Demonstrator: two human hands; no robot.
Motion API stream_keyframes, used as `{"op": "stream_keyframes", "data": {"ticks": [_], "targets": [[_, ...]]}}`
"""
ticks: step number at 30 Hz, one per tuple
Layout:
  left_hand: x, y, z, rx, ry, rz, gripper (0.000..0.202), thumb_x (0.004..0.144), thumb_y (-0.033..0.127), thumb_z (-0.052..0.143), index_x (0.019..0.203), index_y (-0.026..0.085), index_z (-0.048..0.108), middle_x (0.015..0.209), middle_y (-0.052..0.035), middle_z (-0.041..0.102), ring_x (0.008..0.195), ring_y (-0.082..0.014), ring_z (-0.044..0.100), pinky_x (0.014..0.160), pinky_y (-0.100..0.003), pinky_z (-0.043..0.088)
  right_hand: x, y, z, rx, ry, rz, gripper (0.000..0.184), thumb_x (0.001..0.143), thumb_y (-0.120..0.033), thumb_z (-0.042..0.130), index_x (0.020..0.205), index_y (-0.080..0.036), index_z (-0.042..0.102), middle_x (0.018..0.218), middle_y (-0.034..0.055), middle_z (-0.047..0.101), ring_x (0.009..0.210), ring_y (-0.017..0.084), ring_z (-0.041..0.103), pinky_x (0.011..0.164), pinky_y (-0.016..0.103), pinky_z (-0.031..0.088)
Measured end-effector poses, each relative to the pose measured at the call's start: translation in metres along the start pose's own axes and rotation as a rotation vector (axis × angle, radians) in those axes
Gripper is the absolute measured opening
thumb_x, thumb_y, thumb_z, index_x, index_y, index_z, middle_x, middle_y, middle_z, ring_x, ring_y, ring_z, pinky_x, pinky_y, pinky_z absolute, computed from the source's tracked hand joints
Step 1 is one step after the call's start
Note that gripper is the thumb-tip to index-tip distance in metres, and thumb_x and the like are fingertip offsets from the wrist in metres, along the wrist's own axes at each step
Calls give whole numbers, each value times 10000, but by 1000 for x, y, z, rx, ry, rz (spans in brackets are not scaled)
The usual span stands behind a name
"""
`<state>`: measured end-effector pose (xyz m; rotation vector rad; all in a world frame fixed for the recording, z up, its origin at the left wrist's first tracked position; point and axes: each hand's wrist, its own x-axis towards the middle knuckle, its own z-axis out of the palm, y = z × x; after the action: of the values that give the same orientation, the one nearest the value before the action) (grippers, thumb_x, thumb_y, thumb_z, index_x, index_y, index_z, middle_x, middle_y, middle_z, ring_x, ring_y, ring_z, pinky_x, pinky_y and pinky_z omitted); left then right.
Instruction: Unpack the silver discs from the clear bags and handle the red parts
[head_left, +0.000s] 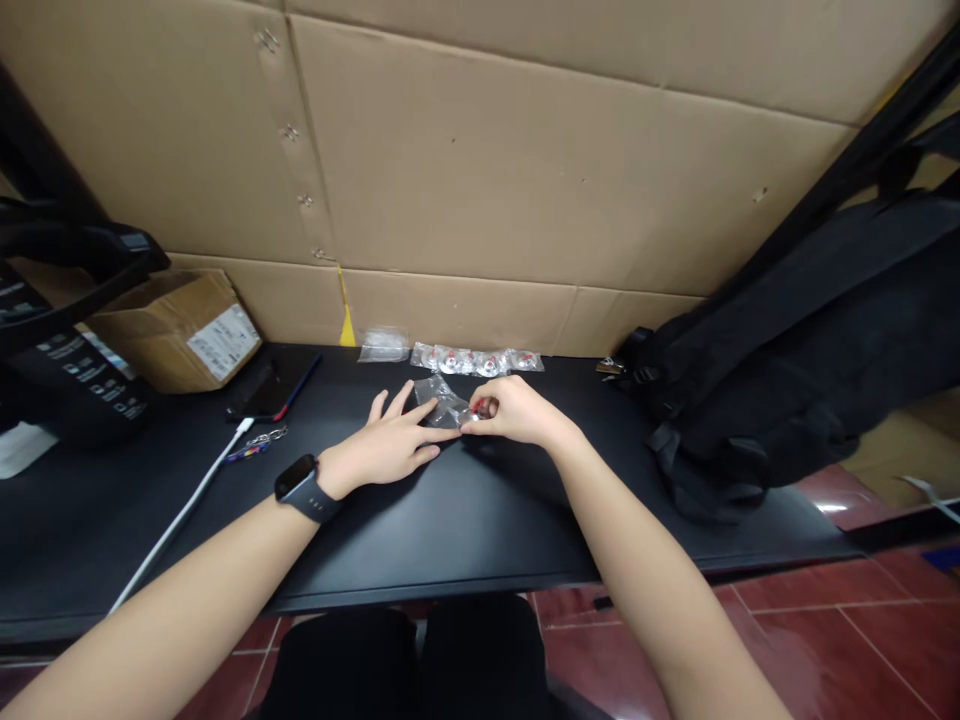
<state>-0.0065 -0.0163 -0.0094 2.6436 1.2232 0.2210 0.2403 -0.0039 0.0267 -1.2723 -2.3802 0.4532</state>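
My left hand (394, 437) lies with its fingers spread over the black tabletop, touching the edge of a clear plastic bag (442, 405). A smartwatch (305, 488) is on that wrist. With thumb and fingers pinched, my right hand (517, 412) grips a small round silver-and-red piece (477, 410) at the right end of the bag. Whether the piece is inside the bag or at its mouth I cannot tell. Just behind, a row of similar bagged round pieces (491, 362) lies along the cardboard wall, with a stack of clear bags (385, 345) to its left.
A cardboard box (180, 330), a phone (274, 385) on a white cable (180, 520) and a keyring (256, 445) are at the left, beside a black bag (60, 340). A black backpack (810, 340) takes up the right side. A small padlock-like object (609, 367) lies near it.
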Motion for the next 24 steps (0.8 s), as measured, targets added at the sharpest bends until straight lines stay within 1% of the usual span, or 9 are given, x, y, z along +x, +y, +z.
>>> {"op": "stream_keyframes", "data": {"ticks": [3,5,10,13,17,19,21,24], "targets": [[-1,4,-3,-42,-80,30,412,959,413,546,1348,546,561,1634,39,324,1534,-442,62,1109,-787,72,0,2,1,5,-50,6,257,729,-403,845,816,-181,750,645,-15,653,597,121,561,586,239,382],[-2,5,-4,-63,-111,50,401,964,428,539,1346,549,561,1643,50,297,1538,-432,56,1118,-778,78,0,3,5,-1,-65,23,264,723,-419,845,794,-186,743,634,-19,653,592,122,561,579,241,378],[-1,5,-3,-56,-111,52,349,981,483,498,1309,526,609,1654,60,263,1542,-418,-40,1133,-763,29,4,4,15,15,-24,58,322,654,-421,892,734,-176,699,630,-18,645,599,125,561,572,234,375],[0,4,-3,-73,-108,56,364,974,529,492,1319,515,606,1650,45,281,1536,-438,-33,1129,-768,30,7,7,18,34,-25,49,291,677,-389,887,727,-170,702,631,-13,646,602,125,573,586,234,389],[-1,4,-4,-74,-117,42,387,972,550,482,1344,516,584,1651,31,279,1526,-468,-2,1125,-773,46,7,12,19,56,-39,51,216,702,-277,876,835,-179,737,695,-2,695,644,137,632,632,236,437],[-2,6,-5,-65,-102,44,377,966,536,506,1334,531,585,1653,41,273,1525,-471,-2,1123,-776,51,6,14,19,87,-59,49,226,708,-199,860,899,-188,739,723,-2,717,667,144,662,657,238,461],[-2,7,-4,-55,-52,66,358,952,510,549,1303,539,608,1658,63,255,1529,-463,-6,1129,-773,51,6,15,20,125,-77,40,224,722,-146,833,917,-191,732,739,-3,731,678,146,679,669,238,474],[-3,8,-2,-19,34,101,350,940,484,587,1284,532,628,1659,77,251,1536,-446,-24,1143,-762,25,8,15,22,105,-51,48,180,731,-181,839,866,-192,719,730,-10,729,663,139,673,657,236,461]]}}
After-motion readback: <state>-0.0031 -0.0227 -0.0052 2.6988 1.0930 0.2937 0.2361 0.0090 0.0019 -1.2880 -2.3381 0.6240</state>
